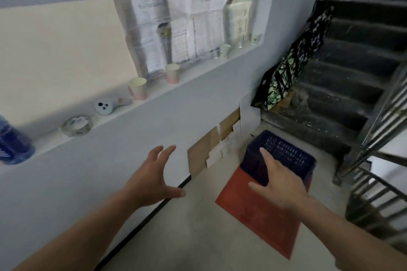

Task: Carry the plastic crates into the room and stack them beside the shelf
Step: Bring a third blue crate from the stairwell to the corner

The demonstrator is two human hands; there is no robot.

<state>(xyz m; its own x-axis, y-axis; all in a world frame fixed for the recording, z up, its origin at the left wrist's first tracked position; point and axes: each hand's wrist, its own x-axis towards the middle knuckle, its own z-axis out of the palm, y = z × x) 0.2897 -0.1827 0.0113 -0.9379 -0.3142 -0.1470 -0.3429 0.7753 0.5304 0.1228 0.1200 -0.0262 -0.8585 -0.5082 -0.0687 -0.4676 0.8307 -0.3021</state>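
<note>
A dark blue plastic crate [286, 152] sits upside down on a red crate [264, 211] on the floor, near the foot of the stairs. My right hand [277, 182] hovers in front of the blue crate, fingers spread, holding nothing. My left hand [154, 178] is out in front of the grey wall, well left of the crates, open and empty. Both forearms reach forward from the bottom of the view. No shelf is in sight.
A wall ledge [110, 121] carries paper cups [137, 88], a tape roll [76, 125] and a blue bottle [13, 145]. Cardboard sheets [204, 152] lean against the wall. Dark stairs [352, 61] with a patterned bag [293, 61] rise ahead; a metal railing [378, 149] stands at right.
</note>
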